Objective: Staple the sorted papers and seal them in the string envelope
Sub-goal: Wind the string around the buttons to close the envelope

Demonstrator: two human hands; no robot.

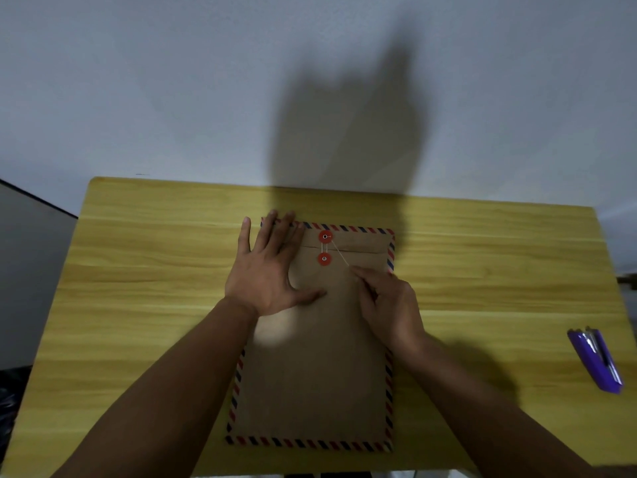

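Fingers, left hand (267,270): straight and spread, pressing flat on the upper left part of the envelope (313,374); the fingertips reach its top left corner, the little finger lies on the table (138,270) just beside the edge.
Fingers, right hand (389,305): curled, thumb and forefinger pinching the string (339,255) near the flap's right side.
Envelope: one, brown with a red and blue striped border, lying flat in the middle of the table, flap end away from the person, flap folded down.
Buttons: two red discs, upper button (325,237) on the flap, lower button (324,259) on the body just below it.
String: one thin pale line, running taut from the upper button down and right to the pinching fingers.
Stapler (595,360): one, purple, lying near the table's right edge, well apart from the envelope.
Papers: none to count outside; whether they are inside cannot be told.
Table: one, yellow wood grain, against a pale wall.
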